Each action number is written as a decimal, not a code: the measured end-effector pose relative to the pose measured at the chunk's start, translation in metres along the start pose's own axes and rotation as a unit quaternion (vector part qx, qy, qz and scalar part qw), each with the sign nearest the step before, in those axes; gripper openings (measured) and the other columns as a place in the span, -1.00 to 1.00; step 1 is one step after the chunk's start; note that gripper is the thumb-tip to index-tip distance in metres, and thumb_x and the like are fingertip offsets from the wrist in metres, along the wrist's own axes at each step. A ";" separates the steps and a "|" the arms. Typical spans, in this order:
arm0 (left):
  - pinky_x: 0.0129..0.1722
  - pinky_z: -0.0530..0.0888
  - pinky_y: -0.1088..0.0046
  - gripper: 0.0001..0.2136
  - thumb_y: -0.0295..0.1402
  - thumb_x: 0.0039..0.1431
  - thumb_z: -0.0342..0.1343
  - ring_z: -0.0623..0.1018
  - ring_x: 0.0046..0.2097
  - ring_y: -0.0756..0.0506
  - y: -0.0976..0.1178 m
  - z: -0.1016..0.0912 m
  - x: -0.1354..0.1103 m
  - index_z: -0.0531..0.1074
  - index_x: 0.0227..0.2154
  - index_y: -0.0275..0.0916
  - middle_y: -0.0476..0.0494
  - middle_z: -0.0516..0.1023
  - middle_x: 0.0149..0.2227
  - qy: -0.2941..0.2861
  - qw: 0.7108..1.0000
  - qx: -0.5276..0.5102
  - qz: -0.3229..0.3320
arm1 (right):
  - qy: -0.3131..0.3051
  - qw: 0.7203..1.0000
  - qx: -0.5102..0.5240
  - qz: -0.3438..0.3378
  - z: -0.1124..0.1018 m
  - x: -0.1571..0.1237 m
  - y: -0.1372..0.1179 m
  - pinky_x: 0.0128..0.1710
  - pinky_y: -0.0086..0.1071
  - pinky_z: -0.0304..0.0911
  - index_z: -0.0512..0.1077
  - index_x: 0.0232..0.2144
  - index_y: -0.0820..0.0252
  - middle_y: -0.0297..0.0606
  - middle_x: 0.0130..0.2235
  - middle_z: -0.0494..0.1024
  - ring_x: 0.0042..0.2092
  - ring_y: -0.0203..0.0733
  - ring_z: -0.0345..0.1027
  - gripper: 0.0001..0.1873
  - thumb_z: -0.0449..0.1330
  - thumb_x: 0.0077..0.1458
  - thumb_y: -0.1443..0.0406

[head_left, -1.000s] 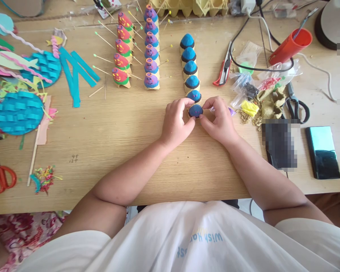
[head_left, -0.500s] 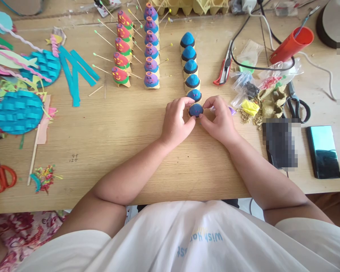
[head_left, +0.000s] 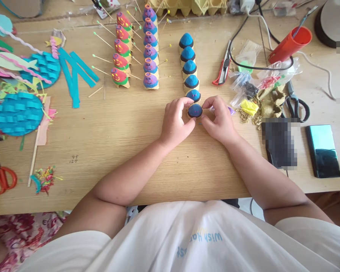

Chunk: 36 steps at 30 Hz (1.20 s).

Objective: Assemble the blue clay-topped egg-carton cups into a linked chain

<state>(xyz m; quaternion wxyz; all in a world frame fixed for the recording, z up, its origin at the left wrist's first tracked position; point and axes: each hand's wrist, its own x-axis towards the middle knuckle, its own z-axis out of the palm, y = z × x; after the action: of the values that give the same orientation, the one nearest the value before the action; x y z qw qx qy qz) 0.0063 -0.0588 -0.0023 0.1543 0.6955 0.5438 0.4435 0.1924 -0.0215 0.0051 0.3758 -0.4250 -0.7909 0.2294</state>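
Observation:
Several egg-carton cups topped with blue clay (head_left: 186, 40) form a column at the middle. The nearest blue clay-covered cup (head_left: 195, 110) has a dark rim and small pinkish dots on its front. My left hand (head_left: 177, 119) curls around its left side, index finger behind and thumb at the front. At its right edge are the thumb and index finger of my right hand (head_left: 218, 119), pinching it from that side. Just behind, another blue cup (head_left: 193, 95) also bears two pink dots. A bit of purple clay (head_left: 231, 110) shows beside my right hand.
Rows of red-green cups (head_left: 120, 76) and purple-blue cups (head_left: 150, 81) with pins stand to the left. Rightward lie a red utility knife (head_left: 223, 70), yellow clay (head_left: 249, 107), black scissors (head_left: 296, 104), a phone (head_left: 323, 151) and a tilted red cup (head_left: 289, 45). Orange-handled scissors (head_left: 2, 179) lie far left.
The view has shifted slightly. My right thumb and fingertip have eased a little outward at the cup's right edge; my left hand keeps its place.

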 end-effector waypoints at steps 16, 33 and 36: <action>0.20 0.45 0.17 -0.58 -0.52 0.19 0.26 0.59 0.11 -0.17 -0.005 0.002 -0.001 0.34 0.07 -0.11 -0.12 0.62 0.02 -0.004 1.000 -0.006 0.003 | -0.006 1.000 0.008 0.009 0.000 0.001 -0.002 0.00 -0.01 0.35 0.27 -0.22 0.03 -0.25 -0.16 0.52 -0.09 -0.01 0.40 -0.71 0.20 0.00 0.41; 0.22 0.46 0.14 -0.62 -0.48 0.17 0.23 0.59 0.11 -0.20 0.001 -0.001 0.002 0.38 0.04 -0.12 -0.14 0.63 0.03 -0.017 0.999 -0.010 -0.038 | -0.013 1.000 -0.011 0.023 -0.001 0.000 -0.004 0.03 0.02 0.38 0.36 -0.18 0.01 -0.22 -0.15 0.56 -0.07 0.03 0.43 -0.71 0.21 0.02 0.38; 0.22 0.46 0.15 -0.61 -0.50 0.15 0.23 0.59 0.11 -0.19 0.001 -0.001 0.002 0.38 0.03 -0.12 -0.14 0.63 0.02 -0.015 0.999 -0.015 -0.034 | -0.008 1.000 -0.008 0.020 0.000 -0.001 -0.003 0.02 0.01 0.38 0.34 -0.20 0.02 -0.22 -0.15 0.55 -0.07 0.02 0.43 -0.71 0.20 0.00 0.40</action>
<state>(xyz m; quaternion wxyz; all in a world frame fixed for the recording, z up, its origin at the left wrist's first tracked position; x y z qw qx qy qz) 0.0062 -0.0576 -0.0003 0.1879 0.6808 0.5582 0.4355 0.1908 -0.0239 0.0070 0.3610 -0.4417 -0.7874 0.2336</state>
